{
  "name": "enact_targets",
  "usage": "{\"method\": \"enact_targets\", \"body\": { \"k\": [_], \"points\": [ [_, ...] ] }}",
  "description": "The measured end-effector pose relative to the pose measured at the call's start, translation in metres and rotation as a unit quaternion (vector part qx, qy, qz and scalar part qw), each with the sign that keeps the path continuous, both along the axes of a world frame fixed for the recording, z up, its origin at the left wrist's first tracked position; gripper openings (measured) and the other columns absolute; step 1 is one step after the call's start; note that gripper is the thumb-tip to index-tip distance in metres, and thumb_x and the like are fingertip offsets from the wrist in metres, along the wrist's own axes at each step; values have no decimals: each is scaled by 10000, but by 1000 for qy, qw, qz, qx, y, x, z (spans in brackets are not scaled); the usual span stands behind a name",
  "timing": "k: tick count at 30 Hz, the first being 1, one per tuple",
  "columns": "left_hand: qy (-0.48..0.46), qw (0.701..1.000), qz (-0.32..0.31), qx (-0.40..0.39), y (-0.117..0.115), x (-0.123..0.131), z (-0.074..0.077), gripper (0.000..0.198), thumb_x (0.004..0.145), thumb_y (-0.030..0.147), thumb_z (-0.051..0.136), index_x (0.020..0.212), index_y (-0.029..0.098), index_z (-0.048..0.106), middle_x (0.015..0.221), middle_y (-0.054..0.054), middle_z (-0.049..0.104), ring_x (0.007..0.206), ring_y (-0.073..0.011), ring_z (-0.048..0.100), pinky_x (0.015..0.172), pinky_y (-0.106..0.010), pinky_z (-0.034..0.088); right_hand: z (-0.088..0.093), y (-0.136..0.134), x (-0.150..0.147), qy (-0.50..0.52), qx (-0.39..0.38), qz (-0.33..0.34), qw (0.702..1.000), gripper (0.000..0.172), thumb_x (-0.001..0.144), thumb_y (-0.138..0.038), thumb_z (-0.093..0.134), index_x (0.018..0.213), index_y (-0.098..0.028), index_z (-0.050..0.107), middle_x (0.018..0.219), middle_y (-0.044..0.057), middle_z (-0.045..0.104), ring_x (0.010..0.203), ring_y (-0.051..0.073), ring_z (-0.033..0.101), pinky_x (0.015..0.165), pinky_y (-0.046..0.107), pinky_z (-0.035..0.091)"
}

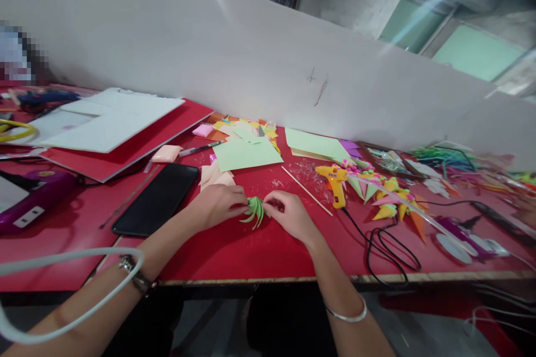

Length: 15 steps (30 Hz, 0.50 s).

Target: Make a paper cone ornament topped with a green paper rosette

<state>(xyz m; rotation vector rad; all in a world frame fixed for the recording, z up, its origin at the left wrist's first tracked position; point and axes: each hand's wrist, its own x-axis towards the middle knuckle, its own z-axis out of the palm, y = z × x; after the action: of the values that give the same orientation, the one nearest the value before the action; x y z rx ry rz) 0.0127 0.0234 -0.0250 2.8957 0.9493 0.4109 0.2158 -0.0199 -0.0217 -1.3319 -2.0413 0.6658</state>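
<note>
Between my two hands is a small piece of green paper cut into curling strips (255, 212), held just above the red table. My left hand (221, 204) pinches its left side with closed fingers. On the other side, the thumb and forefinger of my right hand (288, 212) close on the strips at the right edge. A black phone (157, 201) lies left of my left hand, and peach paper pieces (215, 176) lie just behind it. To the right of my right hand rests a thin wooden stick (307, 191).
A yellow glue gun (335, 181) with a looping black cord (393, 251) lies at right, beside colourful paper cones (393, 201). Pale green sheets (248, 152) are behind my hands. White boards (125, 117) are stacked at left. A white cable (71, 256) crosses the lower left foreground.
</note>
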Motion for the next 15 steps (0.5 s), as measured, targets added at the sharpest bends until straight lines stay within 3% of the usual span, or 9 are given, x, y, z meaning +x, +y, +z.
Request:
{"method": "enact_targets", "body": {
  "k": [8, 15],
  "points": [
    [21, 999, -6, 36, -2, 1, -1, 225, 855, 305, 425, 771, 202, 606, 705, 5, 615, 631, -118, 551, 535, -229, 307, -3, -2, -1, -19, 43, -27, 999, 86, 804, -226, 505, 800, -197, 586, 775, 6, 565, 713, 120, 517, 629, 218, 384],
    [50, 997, -10, 51, -1, -2, 1, 215, 857, 306, 441, 802, 204, 622, 749, 0, 632, 653, -127, 562, 551, -227, 320, -7, -5, -5, -94, 59, -59, 992, 84, 813, -239, 491, 819, -207, 568, 832, 18, 543, 747, 131, 528, 644, 226, 394]
  ]
}}
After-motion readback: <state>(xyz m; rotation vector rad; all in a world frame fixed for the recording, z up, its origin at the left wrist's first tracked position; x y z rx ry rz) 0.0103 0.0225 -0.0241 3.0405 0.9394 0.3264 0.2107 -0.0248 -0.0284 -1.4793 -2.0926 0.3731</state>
